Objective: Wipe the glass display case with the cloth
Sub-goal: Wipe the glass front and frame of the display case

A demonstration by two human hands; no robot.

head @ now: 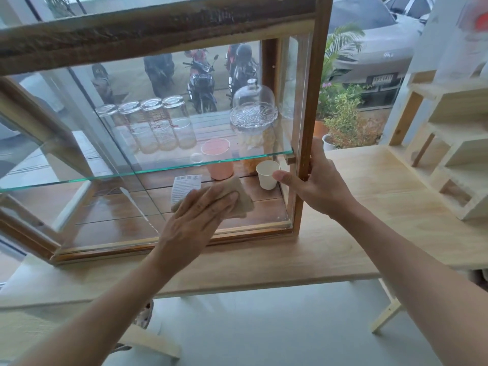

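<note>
A wood-framed glass display case (163,38) stands on a pale wooden counter (356,207). My left hand (195,220) presses a beige cloth (241,198) flat against the lower part of the front glass pane, fingers spread over it. My right hand (314,180) grips the case's right vertical wooden post at about shelf height, thumb pointing left across the glass. A glass shelf (79,178) runs across the middle of the case.
Inside the case are several upturned glasses (155,122), a clear domed dish (253,107), a pink cup (217,159), a white paper cup (267,174) and a printed card (184,186). A light wooden rack (449,143) stands on the counter at right. Potted plants, motorbikes and cars show outside.
</note>
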